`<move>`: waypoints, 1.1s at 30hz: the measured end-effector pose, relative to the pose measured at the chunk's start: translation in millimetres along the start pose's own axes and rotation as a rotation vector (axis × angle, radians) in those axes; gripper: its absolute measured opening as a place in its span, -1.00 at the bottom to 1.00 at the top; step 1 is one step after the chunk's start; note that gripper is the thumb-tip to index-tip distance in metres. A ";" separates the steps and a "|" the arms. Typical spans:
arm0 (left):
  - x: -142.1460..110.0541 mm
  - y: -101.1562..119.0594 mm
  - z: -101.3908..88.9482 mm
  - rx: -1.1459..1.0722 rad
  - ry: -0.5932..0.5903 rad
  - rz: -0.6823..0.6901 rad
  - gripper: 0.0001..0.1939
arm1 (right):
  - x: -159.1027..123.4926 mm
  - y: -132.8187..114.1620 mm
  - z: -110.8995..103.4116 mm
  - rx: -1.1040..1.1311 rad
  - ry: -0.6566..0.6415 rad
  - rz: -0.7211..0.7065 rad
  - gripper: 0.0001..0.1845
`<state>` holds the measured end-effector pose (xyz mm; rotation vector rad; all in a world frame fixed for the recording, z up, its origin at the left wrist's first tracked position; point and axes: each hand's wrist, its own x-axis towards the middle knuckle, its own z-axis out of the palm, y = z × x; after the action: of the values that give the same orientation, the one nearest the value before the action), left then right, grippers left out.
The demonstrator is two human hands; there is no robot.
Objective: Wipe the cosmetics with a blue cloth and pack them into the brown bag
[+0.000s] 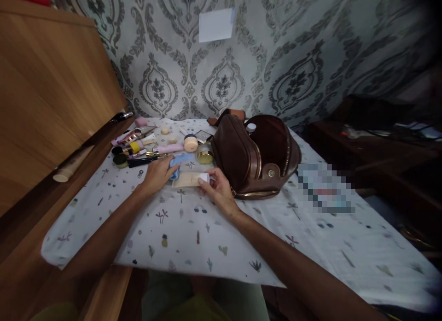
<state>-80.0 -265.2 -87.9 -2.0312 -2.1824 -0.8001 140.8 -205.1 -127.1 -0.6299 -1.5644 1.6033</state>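
Note:
A beige squeeze tube [186, 179] with a white cap lies across the front of my hands. My right hand [219, 192] pinches it by the cap end. In my left hand [157, 174] is a light blue cloth [178, 163], gripped near the tube's other end. To the right of my right hand stands a brown leather bag [238, 150], its top unzipped and gaping, with a white-capped item [251, 127] at its opening. Just behind the tube sits a round jar with a gold band [205, 156].
Several cosmetics, among them a pink tube [169, 148] and a black brush handle [142, 161], lie at the back left. Another beige tube [74, 164] rests on the wooden ledge. A blurred-out flat item [326, 188] lies right of the bag. Wooden furniture [51, 81] borders the left.

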 end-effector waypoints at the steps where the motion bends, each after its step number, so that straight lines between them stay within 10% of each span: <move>1: -1.3 3.9 0.2 0.060 0.055 0.016 -0.60 | 0.2 1.0 -0.3 -0.018 0.013 0.010 -0.52; 8: -14.2 47.0 21.1 0.084 -0.185 0.432 -0.37 | 2.2 3.0 -6.7 -0.168 0.062 -0.092 -0.69; 17: -7.0 30.8 4.2 0.008 -0.395 0.273 -0.53 | 2.6 5.2 -3.0 -0.164 0.037 0.055 -0.64; 33: -9.4 35.2 12.4 -0.684 -0.143 -0.096 -0.53 | 0.2 1.8 -0.1 0.097 -0.243 0.026 -0.48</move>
<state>-41.7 -268.7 -90.5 -2.3151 -2.3069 -1.6467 140.4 -204.8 -128.8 -0.4168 -1.6440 1.8179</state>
